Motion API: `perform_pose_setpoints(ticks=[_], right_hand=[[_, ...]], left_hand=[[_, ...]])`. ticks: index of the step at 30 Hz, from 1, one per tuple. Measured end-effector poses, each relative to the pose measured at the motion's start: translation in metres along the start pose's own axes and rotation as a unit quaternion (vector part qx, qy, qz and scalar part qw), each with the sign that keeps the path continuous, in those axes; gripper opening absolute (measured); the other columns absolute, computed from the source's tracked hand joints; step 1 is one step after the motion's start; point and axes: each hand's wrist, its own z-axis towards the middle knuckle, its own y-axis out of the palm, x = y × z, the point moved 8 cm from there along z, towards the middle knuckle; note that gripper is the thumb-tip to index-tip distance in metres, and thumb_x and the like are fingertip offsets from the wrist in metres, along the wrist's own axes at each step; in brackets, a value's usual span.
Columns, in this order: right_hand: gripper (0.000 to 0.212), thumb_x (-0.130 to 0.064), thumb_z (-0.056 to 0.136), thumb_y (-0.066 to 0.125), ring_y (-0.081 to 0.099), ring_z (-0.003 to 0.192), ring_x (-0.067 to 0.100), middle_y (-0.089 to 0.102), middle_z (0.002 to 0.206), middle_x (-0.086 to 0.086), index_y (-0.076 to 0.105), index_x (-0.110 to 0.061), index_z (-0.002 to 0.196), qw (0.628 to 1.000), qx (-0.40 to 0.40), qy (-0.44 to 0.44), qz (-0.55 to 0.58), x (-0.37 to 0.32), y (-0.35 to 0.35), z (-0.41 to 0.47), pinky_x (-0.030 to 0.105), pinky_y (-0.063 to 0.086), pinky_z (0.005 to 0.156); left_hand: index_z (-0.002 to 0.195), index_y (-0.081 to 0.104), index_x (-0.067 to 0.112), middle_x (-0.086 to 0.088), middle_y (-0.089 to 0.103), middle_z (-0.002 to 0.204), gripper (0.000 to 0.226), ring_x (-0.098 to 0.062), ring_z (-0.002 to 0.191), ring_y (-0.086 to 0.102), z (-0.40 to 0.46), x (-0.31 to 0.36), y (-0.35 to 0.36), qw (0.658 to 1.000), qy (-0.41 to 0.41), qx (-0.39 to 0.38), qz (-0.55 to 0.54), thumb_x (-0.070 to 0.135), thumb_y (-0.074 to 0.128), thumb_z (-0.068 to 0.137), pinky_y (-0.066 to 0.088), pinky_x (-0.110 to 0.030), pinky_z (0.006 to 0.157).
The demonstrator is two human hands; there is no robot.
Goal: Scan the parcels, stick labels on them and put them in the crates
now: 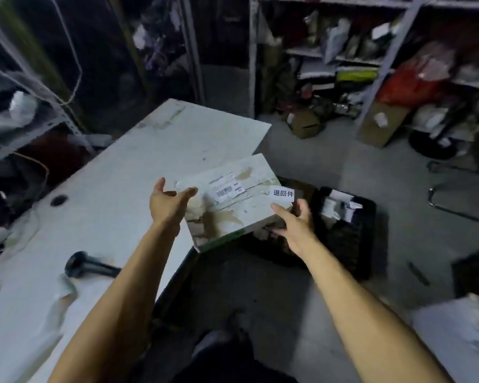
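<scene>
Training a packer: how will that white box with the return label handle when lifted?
The white box probably stays stiff: its edges look straight between left hand and right hand. Likely light, since fingertips alone support it. Its scuffed surface may tear.

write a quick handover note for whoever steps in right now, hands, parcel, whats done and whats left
Left hand: open, fingers spread at the left end of the box, thumb at its top edge.
Right hand: grips the box's right corner, thumb on top, fingers below.
The box is in the air off the table's edge, above the black crate on the floor, which already has parcels in it.
Done: a white label with printed characters sits on the box's right end; a barcode sticker is also on top.
The scanner lies on the table.
Left: probably lower this box into the crate. No other waiting parcels can be told apart.
</scene>
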Motion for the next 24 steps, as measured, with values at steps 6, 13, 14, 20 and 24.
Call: perform_pose_setpoints(ticks=[6, 13, 14, 20, 24], right_hand=[[0.058, -0.008, 0.086, 0.078, 0.058, 0.122, 0.024, 0.058, 0.137, 0.005, 0.048, -0.013, 0.135, 0.992, 0.094, 0.073, 0.032, 0.005, -0.180, 0.027, 0.059, 0.059, 0.082], [0.050, -0.020, 0.084, 0.081, 0.068, 0.110, 0.025, 0.071, 0.123, 0.005, 0.059, -0.017, 0.129, 0.973, 0.189, 0.130, -0.035, -0.004, -0.345, 0.128, 0.043, 0.061, 0.077], [0.052, -0.023, 0.083, 0.082, 0.068, 0.111, 0.023, 0.071, 0.123, 0.001, 0.059, -0.020, 0.129, 0.968, 0.214, 0.129, -0.033, -0.002, -0.362, 0.144, 0.041, 0.061, 0.078], [0.032, -0.027, 0.089, 0.076, 0.071, 0.101, 0.012, 0.075, 0.108, -0.011, 0.066, -0.032, 0.119, 0.954, 0.192, 0.217, -0.074, 0.078, -0.435, 0.271, 0.033, 0.056, 0.083], [0.023, -0.041, 0.085, 0.078, 0.067, 0.106, 0.009, 0.073, 0.104, -0.016, 0.070, -0.034, 0.105, 0.943, 0.177, 0.253, -0.125, 0.172, -0.492, 0.373, 0.034, 0.050, 0.094]], left_hand=[[0.083, 0.060, 0.013, -0.008, 0.061, 0.079, 0.042, -0.023, 0.072, 0.058, -0.007, -0.039, 0.186, 0.974, -0.027, -0.181, 0.131, 0.034, 0.092, 0.067, 0.045, -0.032, 0.061], [0.099, 0.074, 0.008, -0.003, 0.073, 0.072, 0.028, -0.013, 0.052, 0.066, -0.032, -0.147, 0.402, 0.863, -0.240, -0.384, 0.224, 0.033, 0.079, 0.086, 0.051, -0.023, 0.044], [0.094, 0.075, 0.009, -0.001, 0.070, 0.065, 0.029, -0.013, 0.050, 0.065, -0.032, -0.159, 0.424, 0.856, -0.246, -0.392, 0.230, 0.037, 0.077, 0.088, 0.050, -0.021, 0.046], [0.089, 0.074, 0.008, -0.011, 0.056, 0.072, 0.024, -0.022, 0.066, 0.051, -0.018, -0.270, 0.561, 0.870, -0.288, -0.359, 0.175, 0.030, 0.069, 0.094, 0.045, -0.029, 0.055], [0.076, 0.066, 0.012, 0.003, 0.053, 0.054, 0.024, -0.010, 0.047, 0.052, 0.015, -0.368, 0.637, 0.888, -0.243, -0.333, 0.205, 0.018, 0.062, 0.099, 0.043, -0.020, 0.044]])
